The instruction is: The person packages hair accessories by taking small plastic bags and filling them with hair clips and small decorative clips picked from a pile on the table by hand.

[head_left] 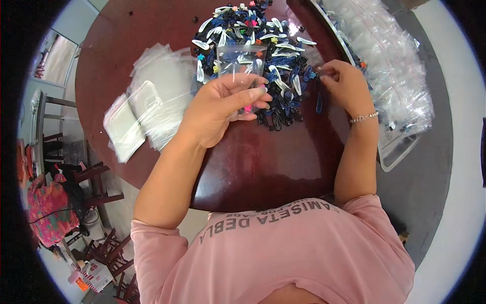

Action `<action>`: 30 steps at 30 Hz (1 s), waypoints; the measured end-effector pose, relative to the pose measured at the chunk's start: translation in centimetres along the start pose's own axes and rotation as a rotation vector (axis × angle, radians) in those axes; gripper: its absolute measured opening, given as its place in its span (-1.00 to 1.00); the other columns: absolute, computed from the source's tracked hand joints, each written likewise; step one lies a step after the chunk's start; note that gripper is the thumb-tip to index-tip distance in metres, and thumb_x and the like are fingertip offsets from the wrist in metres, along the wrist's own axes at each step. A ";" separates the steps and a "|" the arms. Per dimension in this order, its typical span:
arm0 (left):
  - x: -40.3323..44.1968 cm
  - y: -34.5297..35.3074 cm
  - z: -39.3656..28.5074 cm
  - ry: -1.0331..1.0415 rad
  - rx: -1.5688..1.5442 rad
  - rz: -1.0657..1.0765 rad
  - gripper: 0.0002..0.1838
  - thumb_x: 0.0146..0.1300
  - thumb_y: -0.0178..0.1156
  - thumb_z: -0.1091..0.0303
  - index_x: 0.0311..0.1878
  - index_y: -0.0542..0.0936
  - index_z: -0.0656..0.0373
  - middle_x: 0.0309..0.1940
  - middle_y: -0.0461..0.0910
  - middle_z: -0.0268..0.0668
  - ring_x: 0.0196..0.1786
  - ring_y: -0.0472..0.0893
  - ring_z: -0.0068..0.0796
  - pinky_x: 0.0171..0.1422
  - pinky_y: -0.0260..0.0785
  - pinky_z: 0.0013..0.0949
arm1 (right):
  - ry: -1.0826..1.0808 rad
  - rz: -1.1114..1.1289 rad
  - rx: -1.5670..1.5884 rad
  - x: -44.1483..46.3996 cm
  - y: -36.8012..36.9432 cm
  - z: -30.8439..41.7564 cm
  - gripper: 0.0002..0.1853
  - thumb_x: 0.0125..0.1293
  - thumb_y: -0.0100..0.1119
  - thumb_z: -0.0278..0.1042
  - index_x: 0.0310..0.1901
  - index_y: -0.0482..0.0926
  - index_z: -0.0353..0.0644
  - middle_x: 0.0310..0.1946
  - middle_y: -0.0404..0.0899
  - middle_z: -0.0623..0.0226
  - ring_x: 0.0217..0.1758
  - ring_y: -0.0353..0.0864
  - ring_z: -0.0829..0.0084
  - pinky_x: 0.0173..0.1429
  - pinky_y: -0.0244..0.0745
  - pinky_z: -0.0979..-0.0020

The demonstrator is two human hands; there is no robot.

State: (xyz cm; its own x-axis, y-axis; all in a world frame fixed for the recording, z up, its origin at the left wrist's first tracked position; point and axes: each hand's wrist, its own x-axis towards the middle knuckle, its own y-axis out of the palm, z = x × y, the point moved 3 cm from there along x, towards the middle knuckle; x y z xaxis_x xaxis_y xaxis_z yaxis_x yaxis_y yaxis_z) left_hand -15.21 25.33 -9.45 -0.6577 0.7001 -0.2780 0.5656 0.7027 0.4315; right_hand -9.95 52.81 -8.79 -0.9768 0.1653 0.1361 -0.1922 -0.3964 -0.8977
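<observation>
My left hand (223,104) is closed around a clear zip bag (242,53), held upright above the table. Something bright pink and something dark show in the bag's lower part, between my fingers. At the right edge of a heap of hair clips (283,53), my right hand (349,86) pinches a small dark hair tie (317,74); its far side is hidden by the fingers. A dark blue snap clip (319,102) is just below that hand. White, navy and black clips and hair ties fill the heap, with small coloured flower and star pieces among them.
Stacks of flat clear bags (164,86) lie left of the heap, with a smaller bundle (124,126) beside them. Filled clear bags (390,66) crowd a tray (400,154) at the right. The round, glossy dark red table (253,172) reaches close to my body.
</observation>
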 end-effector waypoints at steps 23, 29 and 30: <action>-0.2 1.0 0.8 -0.101 0.047 0.193 -0.50 0.33 0.27 0.08 0.21 0.52 0.16 -0.06 0.69 -0.24 -0.02 0.66 -0.46 -0.02 0.48 -0.37 | -0.146 -0.174 0.991 -1.7 0.2 10.0 -0.85 0.32 0.24 -0.55 -0.10 0.67 -0.29 -0.29 0.65 0.49 -0.36 0.50 0.73 -0.26 0.37 0.71; 0.3 0.1 0.9 -0.079 -0.084 0.242 -0.49 0.39 0.15 -0.02 0.21 0.52 0.17 -0.03 0.68 -0.17 0.02 0.66 -0.38 0.01 0.50 -0.32 | -0.040 -0.084 0.965 -1.2 1.1 7.7 -0.87 0.36 0.23 -0.47 -0.12 0.67 -0.30 -0.34 0.63 0.50 -0.36 0.49 0.71 -0.28 0.37 0.67; 0.3 0.2 0.8 -0.078 -0.096 0.234 -0.50 0.40 0.14 -0.02 0.20 0.53 0.18 -0.03 0.67 -0.16 0.02 0.66 -0.38 0.02 0.50 -0.32 | -0.059 -0.064 0.900 -1.1 1.1 7.6 -0.87 0.35 0.23 -0.46 -0.13 0.66 -0.30 -0.35 0.62 0.49 -0.36 0.49 0.71 -0.28 0.37 0.66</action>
State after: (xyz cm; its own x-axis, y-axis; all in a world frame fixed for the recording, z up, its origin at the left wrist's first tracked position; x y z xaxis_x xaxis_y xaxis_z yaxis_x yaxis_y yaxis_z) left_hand -14.91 25.77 -10.14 -0.4722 0.8524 -0.2244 0.6460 0.5079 0.5699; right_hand -9.77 45.32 -6.71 -0.9603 0.1744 0.2178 -0.2231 -0.9488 -0.2238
